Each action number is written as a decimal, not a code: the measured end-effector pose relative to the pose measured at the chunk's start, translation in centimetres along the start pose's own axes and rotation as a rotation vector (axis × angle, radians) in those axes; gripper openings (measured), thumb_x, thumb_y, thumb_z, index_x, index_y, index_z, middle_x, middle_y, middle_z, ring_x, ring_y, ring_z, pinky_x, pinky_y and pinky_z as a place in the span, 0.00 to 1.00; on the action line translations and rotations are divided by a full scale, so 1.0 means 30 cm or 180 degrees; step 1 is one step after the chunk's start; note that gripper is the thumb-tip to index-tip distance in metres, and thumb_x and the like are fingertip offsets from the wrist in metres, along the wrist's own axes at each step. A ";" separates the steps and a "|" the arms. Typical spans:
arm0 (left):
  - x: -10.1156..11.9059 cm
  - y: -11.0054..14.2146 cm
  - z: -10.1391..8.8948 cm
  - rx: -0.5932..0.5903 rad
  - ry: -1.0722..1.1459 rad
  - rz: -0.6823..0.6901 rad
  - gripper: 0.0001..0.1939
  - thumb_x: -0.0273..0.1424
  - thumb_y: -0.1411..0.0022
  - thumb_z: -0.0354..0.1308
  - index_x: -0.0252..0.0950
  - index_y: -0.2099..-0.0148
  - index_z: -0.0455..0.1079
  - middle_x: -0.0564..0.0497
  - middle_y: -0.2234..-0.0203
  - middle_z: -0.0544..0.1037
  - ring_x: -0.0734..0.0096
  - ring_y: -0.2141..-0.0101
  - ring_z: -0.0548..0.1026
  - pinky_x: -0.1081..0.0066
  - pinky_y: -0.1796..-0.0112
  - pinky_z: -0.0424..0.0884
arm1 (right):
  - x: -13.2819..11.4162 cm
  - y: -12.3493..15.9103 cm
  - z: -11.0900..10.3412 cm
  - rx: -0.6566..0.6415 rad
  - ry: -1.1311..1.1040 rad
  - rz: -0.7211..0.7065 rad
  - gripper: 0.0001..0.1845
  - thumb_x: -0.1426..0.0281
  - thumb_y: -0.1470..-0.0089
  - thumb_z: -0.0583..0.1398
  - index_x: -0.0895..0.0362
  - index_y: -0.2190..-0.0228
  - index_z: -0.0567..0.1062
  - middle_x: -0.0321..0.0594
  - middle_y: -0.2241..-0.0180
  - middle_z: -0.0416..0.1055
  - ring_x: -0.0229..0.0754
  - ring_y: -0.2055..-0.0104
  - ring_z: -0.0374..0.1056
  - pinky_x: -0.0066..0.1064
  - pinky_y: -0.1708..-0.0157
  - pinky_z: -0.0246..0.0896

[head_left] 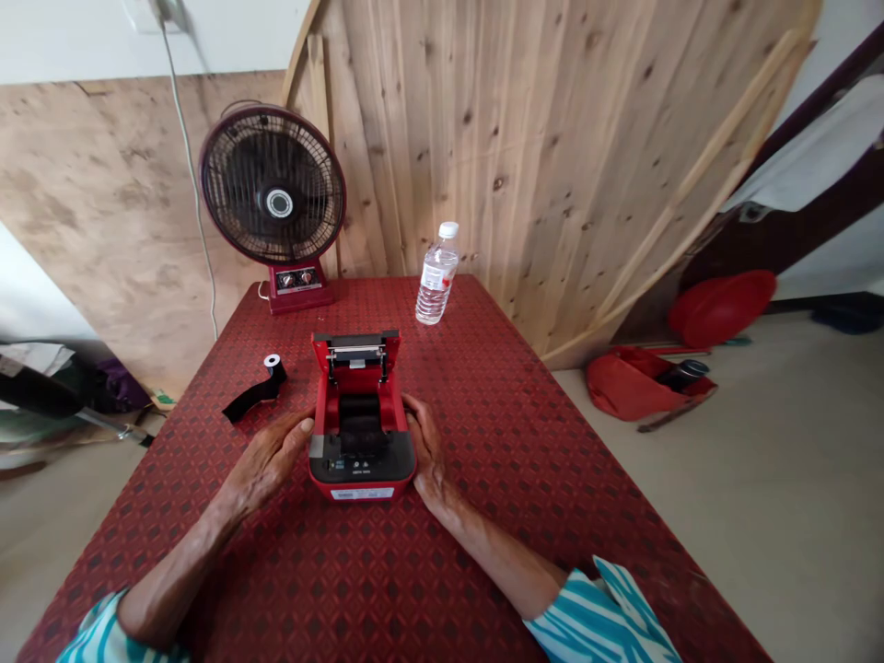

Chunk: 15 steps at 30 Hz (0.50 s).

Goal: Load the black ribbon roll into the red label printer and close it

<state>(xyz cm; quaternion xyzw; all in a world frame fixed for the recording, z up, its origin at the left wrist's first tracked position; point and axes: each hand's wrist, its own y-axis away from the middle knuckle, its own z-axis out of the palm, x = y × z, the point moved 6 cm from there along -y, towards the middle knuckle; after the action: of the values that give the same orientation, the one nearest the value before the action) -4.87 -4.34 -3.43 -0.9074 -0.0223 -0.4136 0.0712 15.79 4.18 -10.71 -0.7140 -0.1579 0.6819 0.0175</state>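
A red and black label printer (363, 468) stands on the table in front of me with its lid (356, 341) raised. Inside its bay lies a black roll (359, 414). My left hand (269, 460) is against the printer's left side, thumb along the edge. On the opposite side my right hand (429, 456) presses the casing, some fingers hidden behind it. Between them the two hands hold the printer. Left of the printer is a small roll of black ribbon (274, 376) with a white core, its loose end trailing over the tabletop.
A dark red fan (273, 198) stands at the table's back left. Toward the back right is a clear water bottle (435, 281) with a white cap. Behind the patterned red table (497, 552) leans a wooden board (525, 138). A red bag (635, 382) lies on the floor at right.
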 end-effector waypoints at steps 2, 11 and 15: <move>0.005 -0.024 -0.034 0.0319 -0.0094 -0.0104 0.26 0.47 0.34 0.43 0.35 0.47 0.70 0.43 0.54 0.77 0.55 0.54 0.75 0.58 0.52 0.71 | 0.002 -0.005 0.004 -0.0020 -0.0010 -0.0017 0.20 0.59 0.38 0.48 0.51 0.50 0.68 0.42 0.51 0.68 0.45 0.47 0.63 0.41 0.45 0.57; 0.059 -0.103 -0.086 0.0818 0.0279 0.0129 0.25 0.45 0.35 0.47 0.36 0.43 0.63 0.44 0.49 0.74 0.59 0.50 0.72 0.62 0.51 0.70 | -0.005 -0.022 -0.003 -0.0035 -0.0118 -0.0025 0.21 0.58 0.38 0.47 0.51 0.50 0.69 0.41 0.49 0.68 0.45 0.45 0.62 0.42 0.43 0.56; 0.118 0.002 -0.055 0.0918 -0.0315 0.0964 0.15 0.39 0.35 0.51 0.37 0.51 0.68 0.45 0.55 0.75 0.62 0.53 0.72 0.63 0.52 0.69 | -0.029 -0.092 -0.018 0.0210 -0.0177 -0.0218 0.21 0.56 0.40 0.50 0.51 0.50 0.68 0.43 0.48 0.68 0.45 0.43 0.61 0.43 0.41 0.54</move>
<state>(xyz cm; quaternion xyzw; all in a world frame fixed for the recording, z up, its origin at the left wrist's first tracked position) -3.77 -4.70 0.29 -0.9000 0.0518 -0.3457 0.2605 15.75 6.69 -9.16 -0.6880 -0.1601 0.7053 0.0600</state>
